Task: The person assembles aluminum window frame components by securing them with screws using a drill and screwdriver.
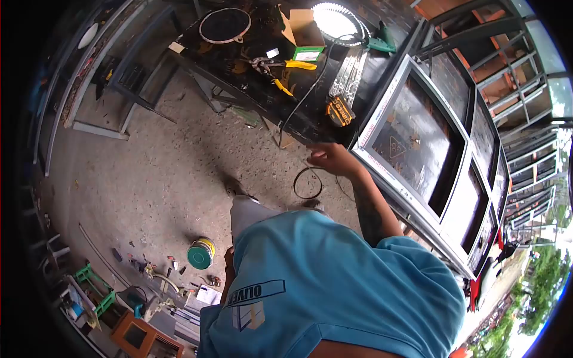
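My right hand [335,160] hangs in front of the dark work table [286,113], by the corner of a metal frame [382,110]. Its fingers look loosely bent and partly apart, and I see nothing in them. Nearest on the table is an orange and black tape measure [340,111], beside perforated metal strips [350,71]. Farther left lie snips [279,74] with yellow handles spread. Low beside my body, my left hand [229,260] is mostly hidden by the shirt, so its fingers do not show.
An open cardboard box [305,33], a dark round hoop [225,25] and a green-handled tool [382,39] lie on the table. A cable loop [308,183] is on the floor. A green-lidded bucket [200,255] stands at left, near scattered tools. Metal frames stack at right.
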A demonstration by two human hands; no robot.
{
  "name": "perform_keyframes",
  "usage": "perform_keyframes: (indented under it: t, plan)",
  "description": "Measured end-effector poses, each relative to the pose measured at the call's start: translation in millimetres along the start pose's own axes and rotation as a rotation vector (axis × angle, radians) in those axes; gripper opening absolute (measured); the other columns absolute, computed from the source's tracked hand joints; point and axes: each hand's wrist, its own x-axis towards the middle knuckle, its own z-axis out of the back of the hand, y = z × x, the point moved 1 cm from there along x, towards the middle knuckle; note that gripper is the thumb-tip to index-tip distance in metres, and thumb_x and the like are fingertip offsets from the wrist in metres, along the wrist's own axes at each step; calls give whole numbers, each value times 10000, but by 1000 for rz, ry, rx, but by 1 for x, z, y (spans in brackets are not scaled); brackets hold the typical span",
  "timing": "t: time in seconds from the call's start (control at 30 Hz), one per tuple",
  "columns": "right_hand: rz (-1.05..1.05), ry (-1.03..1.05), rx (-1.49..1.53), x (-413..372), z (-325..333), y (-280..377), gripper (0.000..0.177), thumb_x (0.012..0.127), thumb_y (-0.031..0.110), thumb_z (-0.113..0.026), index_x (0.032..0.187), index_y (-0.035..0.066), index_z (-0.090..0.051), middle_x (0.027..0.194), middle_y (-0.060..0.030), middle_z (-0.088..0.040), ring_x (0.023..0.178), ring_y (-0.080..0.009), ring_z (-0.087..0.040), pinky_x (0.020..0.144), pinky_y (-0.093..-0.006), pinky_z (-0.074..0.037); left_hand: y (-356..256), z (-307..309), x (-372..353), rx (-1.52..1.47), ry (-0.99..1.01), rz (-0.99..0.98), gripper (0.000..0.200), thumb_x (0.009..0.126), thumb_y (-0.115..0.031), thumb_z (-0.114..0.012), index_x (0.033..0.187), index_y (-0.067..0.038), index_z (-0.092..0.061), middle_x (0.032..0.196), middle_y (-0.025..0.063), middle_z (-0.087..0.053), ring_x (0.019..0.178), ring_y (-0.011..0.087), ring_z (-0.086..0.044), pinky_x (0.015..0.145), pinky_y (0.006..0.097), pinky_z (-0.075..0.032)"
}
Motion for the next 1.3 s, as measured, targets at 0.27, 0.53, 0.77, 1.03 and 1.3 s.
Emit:
perform_keyframes:
  t: [0.27,0.53,0.77,1.03,1.3]
  plan:
    - [-504,-358,-6,-52,-4,-24,436,901,272,-675,1253,20,-625,914,-140,-721,746,-193,-703,676,-313,-544,-27,257,86,-512,-14,622,505,912,-521,-586,1289,-193,-509,1298,15,-583,1108,235,-579,812,470,-439]
    - [-1112,-149,227,-148,-173,-57,394,876,325,-650,1196,96,-673,808,-75,-720,654,-173,-696,600,-311,-563,-166,322,244,-509,-94,300,603,913,-475,-560,1398,-126,-478,1357,120,-548,1243,356,-529,938,565,-404]
    - [-1044,38,415,-89,-241,-33,344,866,316,-639,1113,82,-688,844,-65,-708,658,-193,-698,674,-360,-569,-297,253,256,-77,327,-60,381,928,-338,-642,1163,-40,-607,976,35,-660,825,131,-616,609,261,-480]
    - [-496,219,287,147,-38,113,316,935,280,-593,1147,65,-687,902,-97,-723,729,-184,-697,681,-331,-559,-292,351,338,6,145,-87,393,927,-341,-652,1169,-32,-642,981,76,-688,818,172,-651,751,331,-534]
    - [-164,-563,108,377,11,201,455,817,295,-732,1188,45,-645,942,-182,-701,883,-320,-688,812,-401,-534,-304,429,387,-306,-47,277,385,907,-368,-617,1171,-87,-631,943,31,-658,751,141,-608,533,301,-461]
